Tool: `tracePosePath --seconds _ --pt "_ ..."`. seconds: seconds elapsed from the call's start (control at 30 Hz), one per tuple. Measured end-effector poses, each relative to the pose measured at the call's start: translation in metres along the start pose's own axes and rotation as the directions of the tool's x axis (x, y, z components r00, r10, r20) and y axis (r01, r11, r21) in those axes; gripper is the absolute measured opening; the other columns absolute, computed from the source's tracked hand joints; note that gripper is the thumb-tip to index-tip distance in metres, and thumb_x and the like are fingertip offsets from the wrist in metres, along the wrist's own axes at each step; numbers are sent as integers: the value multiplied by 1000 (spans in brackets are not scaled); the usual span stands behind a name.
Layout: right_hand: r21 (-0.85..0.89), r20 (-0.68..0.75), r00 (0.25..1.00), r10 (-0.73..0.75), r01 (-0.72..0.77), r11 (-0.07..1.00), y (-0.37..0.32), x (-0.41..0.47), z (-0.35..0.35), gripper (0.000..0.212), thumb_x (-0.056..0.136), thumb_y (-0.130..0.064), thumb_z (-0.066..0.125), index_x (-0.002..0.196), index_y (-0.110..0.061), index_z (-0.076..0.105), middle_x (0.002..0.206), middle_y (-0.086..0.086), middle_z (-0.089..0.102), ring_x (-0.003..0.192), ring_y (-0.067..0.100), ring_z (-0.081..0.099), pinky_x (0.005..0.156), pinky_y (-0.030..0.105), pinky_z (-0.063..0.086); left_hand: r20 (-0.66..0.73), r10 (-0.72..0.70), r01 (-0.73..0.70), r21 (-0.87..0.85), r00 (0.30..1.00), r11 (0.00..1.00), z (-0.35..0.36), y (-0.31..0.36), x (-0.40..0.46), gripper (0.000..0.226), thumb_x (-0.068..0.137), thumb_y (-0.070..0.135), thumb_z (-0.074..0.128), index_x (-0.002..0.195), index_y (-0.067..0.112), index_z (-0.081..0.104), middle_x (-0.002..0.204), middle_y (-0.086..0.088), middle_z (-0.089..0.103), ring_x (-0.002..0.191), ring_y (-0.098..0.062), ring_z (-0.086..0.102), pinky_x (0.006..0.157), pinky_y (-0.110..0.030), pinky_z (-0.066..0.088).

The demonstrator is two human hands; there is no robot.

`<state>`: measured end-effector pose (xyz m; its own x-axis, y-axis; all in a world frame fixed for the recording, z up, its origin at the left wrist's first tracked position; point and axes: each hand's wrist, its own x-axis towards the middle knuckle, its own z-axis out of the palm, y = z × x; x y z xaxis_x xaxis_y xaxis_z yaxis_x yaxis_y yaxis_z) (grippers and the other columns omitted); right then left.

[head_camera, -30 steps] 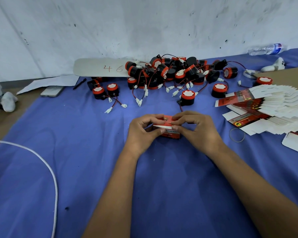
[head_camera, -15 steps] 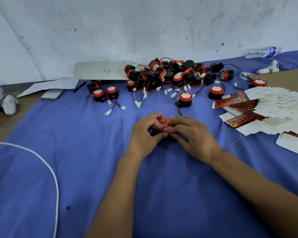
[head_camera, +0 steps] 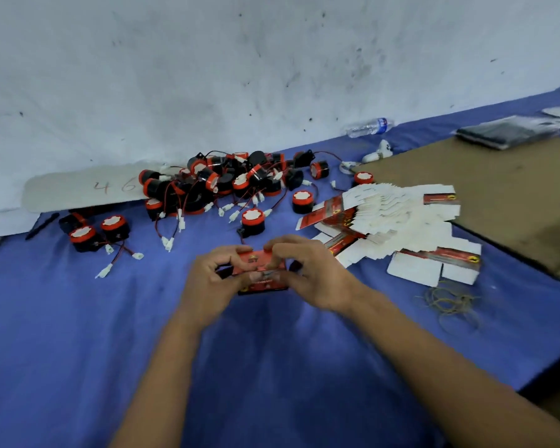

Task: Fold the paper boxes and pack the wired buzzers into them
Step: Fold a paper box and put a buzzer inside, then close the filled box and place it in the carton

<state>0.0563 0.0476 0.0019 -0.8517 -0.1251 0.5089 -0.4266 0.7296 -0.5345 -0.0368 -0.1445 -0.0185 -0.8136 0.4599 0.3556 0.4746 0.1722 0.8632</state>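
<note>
Where hands meet: box (head_camera: pixel 262 270) btwn both.

Both bare forearms enter from the lower edge and converge toward the centre of the view. The left hand (head_camera: pixel 211 282) sits to the left of the red box (head_camera: pixel 262 273), back of the hand toward the camera, fingers curled over the box's top edge and thumb at its near side. The right hand (head_camera: pixel 317 276) mirrors it on the right, fingers bent over the top, thumb tucked at the front. The fingertips of the two hands nearly meet above the box. Both wrists are slightly blurred.
</note>
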Motion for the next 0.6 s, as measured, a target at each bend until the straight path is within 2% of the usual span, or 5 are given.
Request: tracePosePath --seconds 0.17,0.3,0.4,0.53,0.6 --pt "-41 -231 955 188 -202 979 4 -74 -153 12 86 4 72 90 -7 67 110 7 66 101 21 63 78 39 54 212 268 -225 -207 940 952 126 116 44 26 73 3 87 71 25 73 105 6 75 101 -4 71 87 -21 54" --pt "-121 -464 821 332 -430 895 -9 -170 -287 12 88 -4 74 94 -11 65 109 7 64 103 25 64 81 42 56 338 426 -280 -403 839 871 265 223 52 18 75 2 87 76 14 74 91 17 73 90 0 69 85 -21 54" --pt "-110 -617 667 417 -598 794 -24 -240 -355 20 90 -14 75 105 -27 69 105 -3 70 95 11 68 76 26 53 420 510 -298 -473 750 829 359 292 39 15 83 5 83 82 16 72 93 17 72 92 0 69 89 -22 54" --pt "-126 -757 338 559 -915 383 -7 -307 -412 17 91 -24 70 105 -34 71 103 -4 68 92 15 61 71 23 45 604 494 -438 -253 625 863 449 336 12 8 95 25 72 102 23 72 106 7 70 106 -14 66 88 -32 51" --pt "-212 -575 176 799 -975 62 13 -321 -427 10 91 -31 70 99 -36 72 103 -3 68 90 17 59 76 26 45 714 441 -534 -111 544 838 470 333 0 10 100 32 64 107 27 70 104 7 65 99 -15 62 80 -32 46"
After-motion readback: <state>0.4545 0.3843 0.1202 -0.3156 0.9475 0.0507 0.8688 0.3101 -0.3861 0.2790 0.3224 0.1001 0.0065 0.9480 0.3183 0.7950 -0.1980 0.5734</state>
